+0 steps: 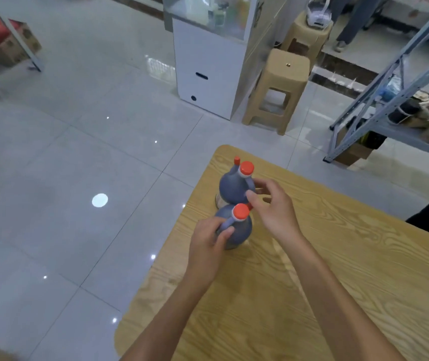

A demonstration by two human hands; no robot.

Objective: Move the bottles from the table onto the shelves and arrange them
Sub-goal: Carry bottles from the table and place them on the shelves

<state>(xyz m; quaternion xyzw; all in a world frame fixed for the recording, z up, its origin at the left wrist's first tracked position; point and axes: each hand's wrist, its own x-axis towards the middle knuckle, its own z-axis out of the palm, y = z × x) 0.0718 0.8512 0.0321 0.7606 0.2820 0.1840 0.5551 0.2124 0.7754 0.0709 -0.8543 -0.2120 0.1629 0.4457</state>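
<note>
Head view, left grip (209, 242) holds one bottle (240, 230), right grip (273, 207) beside; three caps (246, 168)

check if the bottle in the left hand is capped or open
Capped: a red cap tops the dark bottle the left hand grips.

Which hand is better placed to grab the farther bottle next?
Right: the right hand is empty beside the farther bottle, near its handle, while the left hand grips the nearer bottle.
</note>
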